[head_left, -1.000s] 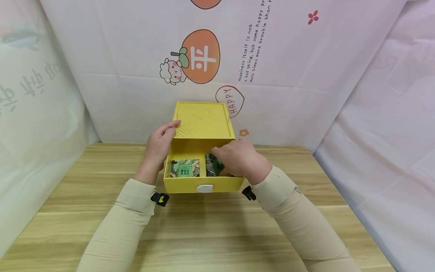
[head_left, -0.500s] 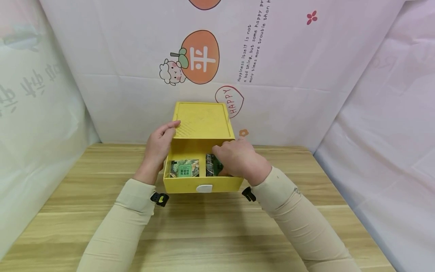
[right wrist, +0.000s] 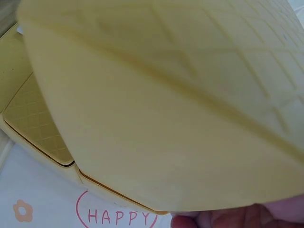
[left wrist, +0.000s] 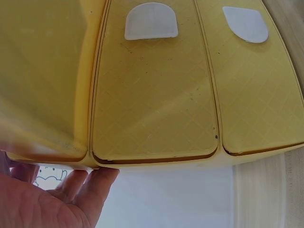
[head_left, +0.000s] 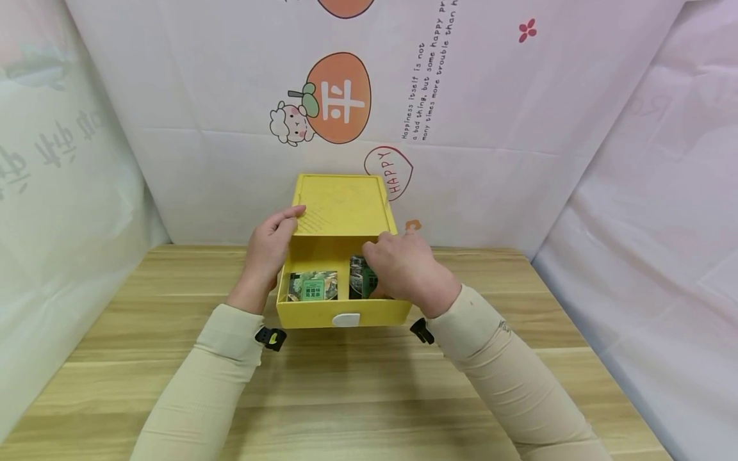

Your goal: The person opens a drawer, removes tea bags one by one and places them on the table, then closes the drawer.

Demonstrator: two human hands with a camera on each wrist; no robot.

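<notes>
A yellow chest of small drawers stands against the back sheet, its top drawer pulled out. My left hand rests against the chest's upper left side, index finger over the top edge; in the left wrist view, its fingers touch the side. Inside the drawer, my right hand pinches a dark green printed tea packet, partly covered by the hand. A lighter green tea packet lies to the left in the same drawer. The right fingertips are hidden below the drawer's rim in the right wrist view.
White pull tabs mark the lower drawers, which are closed. A wood-grain table carries the chest. Printed white sheets hang behind and at both sides.
The dark green tea packet has risen slightly at its far edge, along with my right hand's fingers. My left hand stays in place on the chest.
</notes>
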